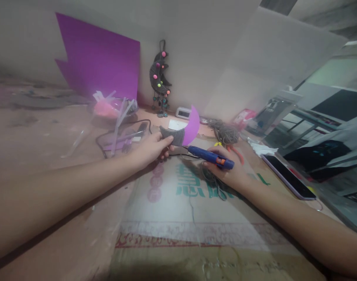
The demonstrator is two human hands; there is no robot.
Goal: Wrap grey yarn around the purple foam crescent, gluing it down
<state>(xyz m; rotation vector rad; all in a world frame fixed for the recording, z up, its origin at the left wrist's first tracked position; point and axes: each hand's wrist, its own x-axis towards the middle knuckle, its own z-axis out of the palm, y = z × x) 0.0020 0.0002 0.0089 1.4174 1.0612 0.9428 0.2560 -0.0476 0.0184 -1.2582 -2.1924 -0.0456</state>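
Observation:
My left hand (151, 149) is closed on one end of a purple paper crescent (188, 130), whose held end is wrapped in grey yarn. My right hand (229, 171) grips a blue glue gun (210, 156) with an orange trigger. Its nozzle points left at the wrapped end of the crescent. Both hands hover over a flattened cardboard sheet (178, 210) with green print. A strand of grey yarn runs under my right hand toward a loose yarn bundle (227, 132) behind it.
A purple paper sheet (102, 58) leans on the wall. A finished yarn-wrapped moon with pompoms (160, 78) hangs at the back. A bowl with pink material and glue sticks (114, 109), a black cable (120, 134), a phone (286, 175) and orange-handled scissors (238, 153) lie around.

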